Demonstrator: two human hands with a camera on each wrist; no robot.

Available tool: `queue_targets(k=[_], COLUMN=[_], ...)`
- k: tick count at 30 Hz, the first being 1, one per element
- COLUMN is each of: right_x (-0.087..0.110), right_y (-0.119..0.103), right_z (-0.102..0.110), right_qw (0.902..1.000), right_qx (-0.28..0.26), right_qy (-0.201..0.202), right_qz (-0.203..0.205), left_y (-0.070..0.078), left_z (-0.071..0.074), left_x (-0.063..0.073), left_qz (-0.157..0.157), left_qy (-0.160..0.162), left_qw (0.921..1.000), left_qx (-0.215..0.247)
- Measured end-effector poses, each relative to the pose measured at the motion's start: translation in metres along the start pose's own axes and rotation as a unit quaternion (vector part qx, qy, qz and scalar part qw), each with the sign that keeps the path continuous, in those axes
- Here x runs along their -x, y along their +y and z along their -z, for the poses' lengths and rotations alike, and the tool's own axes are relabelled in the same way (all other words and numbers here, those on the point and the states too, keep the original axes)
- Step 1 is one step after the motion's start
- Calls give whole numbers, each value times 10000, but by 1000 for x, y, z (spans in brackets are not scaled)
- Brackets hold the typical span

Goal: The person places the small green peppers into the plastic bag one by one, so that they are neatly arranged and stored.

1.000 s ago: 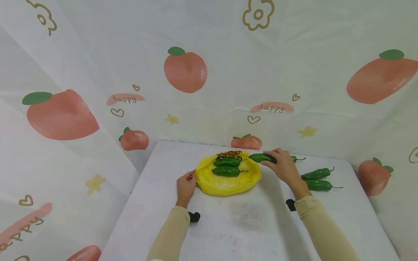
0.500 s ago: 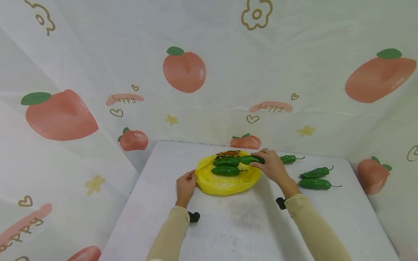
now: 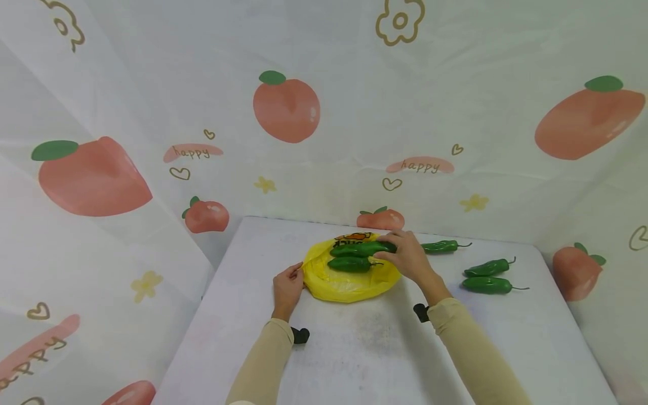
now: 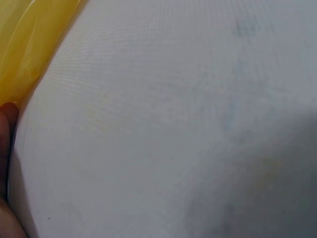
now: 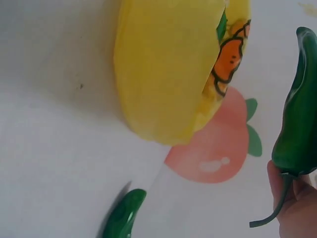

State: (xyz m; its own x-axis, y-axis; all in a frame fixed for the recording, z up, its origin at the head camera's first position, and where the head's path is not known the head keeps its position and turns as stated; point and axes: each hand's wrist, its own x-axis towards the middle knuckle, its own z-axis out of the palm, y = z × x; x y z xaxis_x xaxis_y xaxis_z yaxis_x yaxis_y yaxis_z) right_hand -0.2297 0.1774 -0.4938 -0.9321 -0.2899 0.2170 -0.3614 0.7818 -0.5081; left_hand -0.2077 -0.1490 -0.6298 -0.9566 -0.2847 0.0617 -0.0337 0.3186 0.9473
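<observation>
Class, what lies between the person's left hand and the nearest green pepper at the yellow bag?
In the head view, only a stretch of the yellow bag, its edge pinched by the left hand, separates that hand from the green pepper.

- From the head view I have the left hand at the left edge of the yellow bag, thumb and fingers pinching its rim.
- I see the left forearm reach in from the bag's near left.
- I hold the right hand at the bag's right side, thumb and fingers curved in a grip.
- My right forearm slants in from the bag's near right.
</observation>
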Motion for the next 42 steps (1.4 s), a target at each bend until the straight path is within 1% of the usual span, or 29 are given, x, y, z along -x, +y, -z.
queue_targets(k=[6, 17, 20, 26, 31, 35, 38, 42], right_x=[-4, -8, -9, -9, -9, -10, -10, -8], right_y=[-10, -16, -18, -22, -27, -29, -31, -32], right_z=[-6, -21, -24, -31, -37, -43, -48, -53], right_qw=[10000, 9994, 9992, 9988, 9981, 9978, 9976, 9977], right_qx=[-67, -161, -162, -150, -206, -275, -320, -150], right_qy=[-70, -292, -365, -460, -522, -557, -612, -662], right_qz=[-9, -32, -42, 112, 258, 220, 79, -19], left_y=[-1, 0, -1, 0, 0, -1, -1, -1], left_z=[-1, 0, -1, -1, -2, -2, -2, -1], left_x=[0, -2, -3, -2, -1, -1, -1, 0], left_qz=[-91, -61, -41, 86, 36, -8, -1, -4], left_qy=[54, 72, 35, -24, 30, 63, 77, 43], left_qw=[9999, 9999, 9999, 9999, 10000, 10000, 10000, 10000], left_qx=[-68, -143, -86, 48, -12, -20, -31, -60])
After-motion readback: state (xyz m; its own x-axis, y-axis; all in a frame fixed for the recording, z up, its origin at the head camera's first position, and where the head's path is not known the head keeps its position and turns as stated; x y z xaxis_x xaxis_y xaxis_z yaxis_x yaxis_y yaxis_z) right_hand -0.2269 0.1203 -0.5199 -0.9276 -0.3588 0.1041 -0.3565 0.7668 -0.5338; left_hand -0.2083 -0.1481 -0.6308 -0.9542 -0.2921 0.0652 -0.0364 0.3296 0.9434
